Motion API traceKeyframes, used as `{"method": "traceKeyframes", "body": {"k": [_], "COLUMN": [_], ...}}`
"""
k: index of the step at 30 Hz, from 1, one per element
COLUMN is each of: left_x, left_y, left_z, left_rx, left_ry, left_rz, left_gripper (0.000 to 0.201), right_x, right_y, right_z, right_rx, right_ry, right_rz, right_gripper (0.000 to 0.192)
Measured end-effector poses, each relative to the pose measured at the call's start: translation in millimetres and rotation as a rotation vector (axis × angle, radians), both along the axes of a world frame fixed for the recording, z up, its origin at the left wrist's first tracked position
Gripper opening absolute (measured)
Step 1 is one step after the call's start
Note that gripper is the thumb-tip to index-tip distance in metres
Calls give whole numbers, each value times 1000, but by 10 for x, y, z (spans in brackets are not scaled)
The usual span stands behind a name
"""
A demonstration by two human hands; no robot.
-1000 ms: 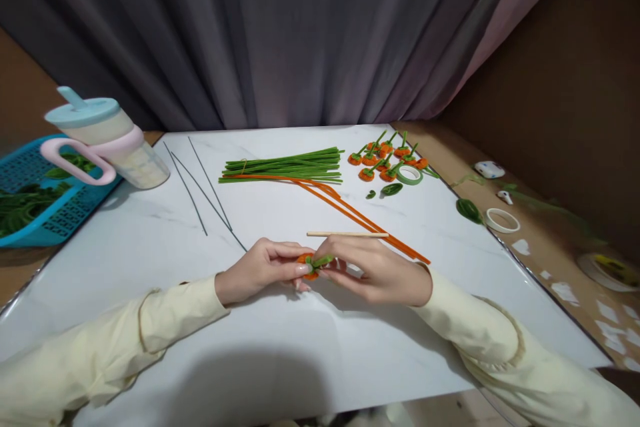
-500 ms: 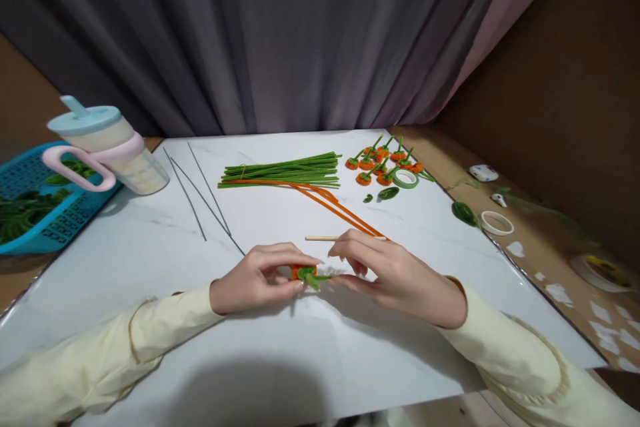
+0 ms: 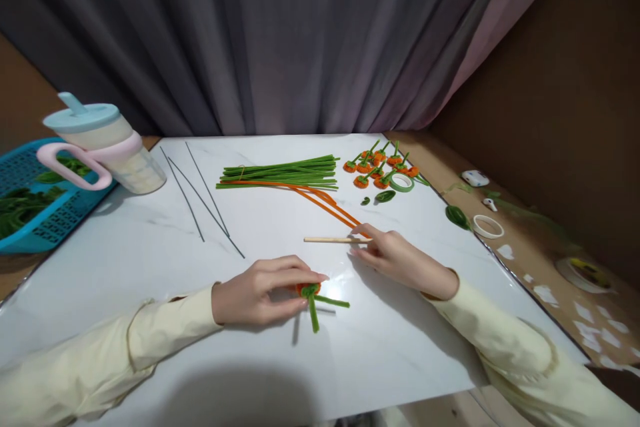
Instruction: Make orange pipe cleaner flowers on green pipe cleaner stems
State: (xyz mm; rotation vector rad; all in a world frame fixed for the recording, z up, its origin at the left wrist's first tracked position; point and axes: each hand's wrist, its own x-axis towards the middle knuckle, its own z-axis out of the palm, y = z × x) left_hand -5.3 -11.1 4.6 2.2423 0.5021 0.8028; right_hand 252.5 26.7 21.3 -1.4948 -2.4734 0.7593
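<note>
My left hand (image 3: 267,289) is closed in a pinch around a small orange fuzzy pipe-cleaner persimmon (image 3: 303,290). Two green pipe-cleaner ends (image 3: 313,313) stick out of its green top, one toward me and one to the right. My fingers cover part of the orange body. My right hand (image 3: 395,257) is at the right end of a thin wooden stick (image 3: 330,239) lying on the table. Thumb and forefinger are apart on either side of the stick, close to some orange pipe cleaners (image 3: 337,213).
Green pipe cleaners (image 3: 280,170) lie bundled at the back. Several finished orange persimmons (image 3: 363,181) sit behind right, beside green tape (image 3: 402,182) and a leaf (image 3: 385,196). Dark wires (image 3: 200,203) lie on the left, near a tumbler (image 3: 120,153) and a blue basket (image 3: 53,230).
My right hand has left the green ends and moved up and right to the wooden stick. The green ends now spread apart. The left hand keeps its hold, slightly lower.
</note>
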Motion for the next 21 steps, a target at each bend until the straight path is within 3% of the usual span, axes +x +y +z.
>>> {"method": "traceKeyframes", "body": {"k": [6, 9, 12, 15, 18, 21], "left_x": [-21, -53, -82, -94, -94, -92], "left_y": [45, 62, 70, 72, 78, 88], "left_z": [53, 109, 155, 190, 225, 254], "left_rx": [116, 183, 264, 292, 284, 308], "left_ry": [10, 14, 24, 6, -36, -52], "left_rz": [76, 93, 125, 176, 216, 229], "left_gripper": [28, 34, 39, 36, 30, 26], "right_x": [-401, -516, -493, -335, -139, -49], "right_y": [152, 193, 181, 102, -33, -205], "right_z": [130, 159, 162, 220, 336, 427], "right_rx": [213, 216, 194, 112, -2, -296], "right_ry": [-432, -459, -456, -364, -100, 226], "right_rz": [173, 295, 315, 237, 150, 119], "right_gripper": [13, 13, 14, 16, 10, 17]}}
